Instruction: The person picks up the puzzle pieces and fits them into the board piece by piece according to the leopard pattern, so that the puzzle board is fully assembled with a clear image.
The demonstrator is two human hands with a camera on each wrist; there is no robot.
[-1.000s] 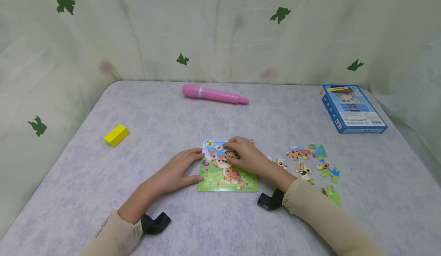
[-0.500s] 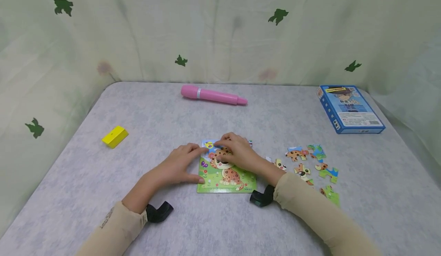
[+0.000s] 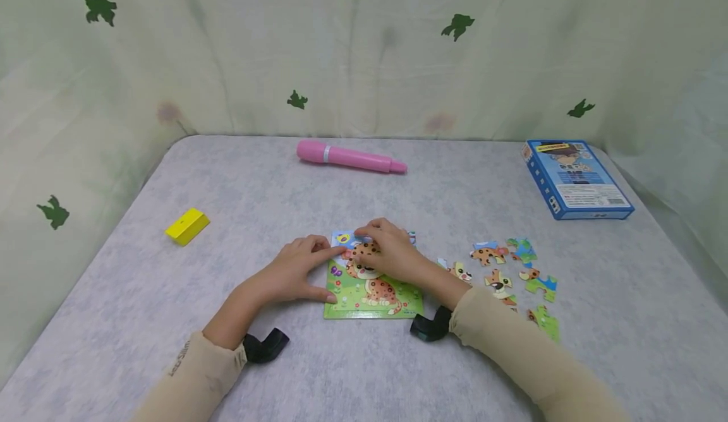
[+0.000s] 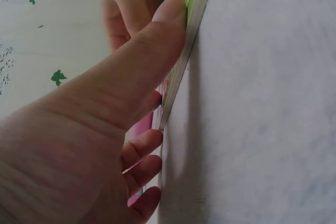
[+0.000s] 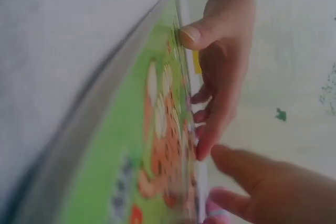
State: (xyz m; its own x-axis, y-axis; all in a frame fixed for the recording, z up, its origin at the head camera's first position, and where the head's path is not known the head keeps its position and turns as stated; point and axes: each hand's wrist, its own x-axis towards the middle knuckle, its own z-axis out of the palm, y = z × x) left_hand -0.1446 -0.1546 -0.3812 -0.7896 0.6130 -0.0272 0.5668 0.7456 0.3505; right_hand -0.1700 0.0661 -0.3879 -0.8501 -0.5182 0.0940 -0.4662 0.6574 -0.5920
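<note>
A flat, square puzzle board point(image 3: 370, 313) with a spotted orange cat on green and blue lies on the pale grey table point(image 3: 256, 188). The left hand point(image 3: 296, 273) has its fingers spread, with its thumb on the board's left edge. The right hand point(image 3: 395, 254) is over the top part; I can't tell if it pinches anything. Loose, colourful, flat puzzle pieces point(image 3: 499, 280) lie to the right.

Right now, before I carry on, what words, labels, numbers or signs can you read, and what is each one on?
None can be read with certainty.
Blue box: printed characters and a white label, too small to read.
Puzzle board: lettering at its lower right corner, tiny from the head, blurred from the right wrist.
Left sleeve: dark lettering near the cuff, too small to read.
</note>
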